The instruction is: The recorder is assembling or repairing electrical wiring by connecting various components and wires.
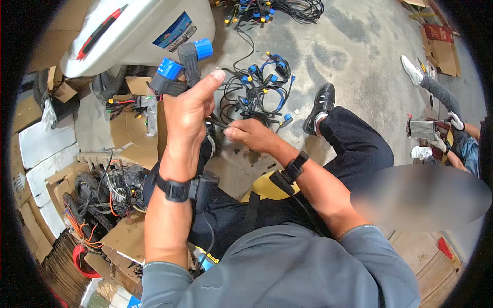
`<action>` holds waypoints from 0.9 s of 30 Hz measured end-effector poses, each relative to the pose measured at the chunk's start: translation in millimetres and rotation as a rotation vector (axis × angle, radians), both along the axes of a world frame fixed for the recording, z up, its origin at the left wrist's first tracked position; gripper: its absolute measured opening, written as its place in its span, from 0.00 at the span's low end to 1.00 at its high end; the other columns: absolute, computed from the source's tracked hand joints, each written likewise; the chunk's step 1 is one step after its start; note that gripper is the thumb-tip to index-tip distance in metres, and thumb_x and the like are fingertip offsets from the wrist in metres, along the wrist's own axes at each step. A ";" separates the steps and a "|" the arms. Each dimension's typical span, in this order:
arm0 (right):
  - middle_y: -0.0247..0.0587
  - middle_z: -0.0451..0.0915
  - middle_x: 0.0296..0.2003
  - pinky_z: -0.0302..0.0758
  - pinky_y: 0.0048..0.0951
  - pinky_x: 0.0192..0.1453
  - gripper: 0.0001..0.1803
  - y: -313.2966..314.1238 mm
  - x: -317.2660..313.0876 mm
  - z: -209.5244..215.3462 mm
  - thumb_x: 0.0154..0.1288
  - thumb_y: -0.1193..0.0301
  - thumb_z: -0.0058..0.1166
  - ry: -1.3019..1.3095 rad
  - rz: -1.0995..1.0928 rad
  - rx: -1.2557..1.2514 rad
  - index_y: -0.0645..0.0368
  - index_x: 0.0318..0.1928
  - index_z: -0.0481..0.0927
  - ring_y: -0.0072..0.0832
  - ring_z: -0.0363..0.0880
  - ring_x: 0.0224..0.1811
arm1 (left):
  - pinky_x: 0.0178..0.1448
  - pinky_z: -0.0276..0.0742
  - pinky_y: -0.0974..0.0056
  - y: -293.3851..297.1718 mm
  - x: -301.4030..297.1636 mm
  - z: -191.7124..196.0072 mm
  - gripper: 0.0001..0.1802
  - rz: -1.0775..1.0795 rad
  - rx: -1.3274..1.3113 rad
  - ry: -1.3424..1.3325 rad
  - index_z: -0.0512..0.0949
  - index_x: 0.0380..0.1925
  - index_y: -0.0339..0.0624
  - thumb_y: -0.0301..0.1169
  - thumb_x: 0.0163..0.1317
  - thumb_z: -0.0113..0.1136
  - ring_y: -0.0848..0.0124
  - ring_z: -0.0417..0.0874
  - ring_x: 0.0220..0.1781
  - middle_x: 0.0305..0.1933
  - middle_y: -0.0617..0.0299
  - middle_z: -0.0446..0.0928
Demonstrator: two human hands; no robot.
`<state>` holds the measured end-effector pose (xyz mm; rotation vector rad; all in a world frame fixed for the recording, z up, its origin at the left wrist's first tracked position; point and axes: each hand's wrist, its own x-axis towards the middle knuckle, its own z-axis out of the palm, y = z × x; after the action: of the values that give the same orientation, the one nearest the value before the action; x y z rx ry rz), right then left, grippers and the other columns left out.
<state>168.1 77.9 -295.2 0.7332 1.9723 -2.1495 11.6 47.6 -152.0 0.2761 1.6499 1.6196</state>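
Two thick black plugs with blue ends (191,62) stick up from my left hand (191,112), which is closed around them, its thumb pointing up. A black cable (217,122) runs from there to my right hand (251,135), whose thumb and fingers pinch it. Beyond my hands, a loose heap of black cables with blue and yellow connectors (259,91) lies on the concrete floor, partly behind my left hand. My palms hide where the cable meets the plugs.
A white tub (131,38) with a red and black tool (101,32) on it stands far left. More cables (298,9) lie at the far edge. Boxes and a bundle of dark parts (102,192) crowd the left. Another person holds a metal box (422,129) at right.
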 end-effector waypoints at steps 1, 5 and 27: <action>0.41 0.81 0.33 0.74 0.33 0.44 0.21 1.7 -8.9 -3.6 0.68 0.54 0.53 0.035 -0.051 -0.043 0.62 0.39 0.80 0.31 0.79 0.36 | 0.19 0.51 0.70 -2.0 -3.5 -2.7 0.15 -0.034 0.000 -0.040 0.70 0.18 0.47 0.30 0.57 0.67 0.79 0.58 0.12 0.14 0.73 0.62; 0.42 0.82 0.42 0.76 0.29 0.54 0.19 5.0 -26.9 -30.7 0.64 0.64 0.60 0.060 -0.230 -0.471 0.68 0.46 0.79 0.31 0.80 0.47 | 0.19 0.51 0.72 -0.6 -8.4 -2.5 0.12 -0.038 -0.021 -0.026 0.74 0.21 0.47 0.28 0.53 0.70 0.83 0.59 0.13 0.15 0.75 0.64; 0.64 0.68 0.54 0.73 0.52 0.55 0.36 75.2 8.9 -194.1 0.56 0.72 0.57 -0.409 -0.082 0.640 0.59 0.65 0.59 0.62 0.73 0.52 | 0.46 0.76 0.68 11.2 -8.3 10.2 0.14 -0.031 -0.378 -0.020 0.82 0.41 0.36 0.26 0.54 0.71 0.77 0.80 0.38 0.37 0.65 0.82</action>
<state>177.0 153.1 -489.3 1.2357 2.4012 -1.2251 3.3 58.9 -141.8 0.0908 1.8841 1.2501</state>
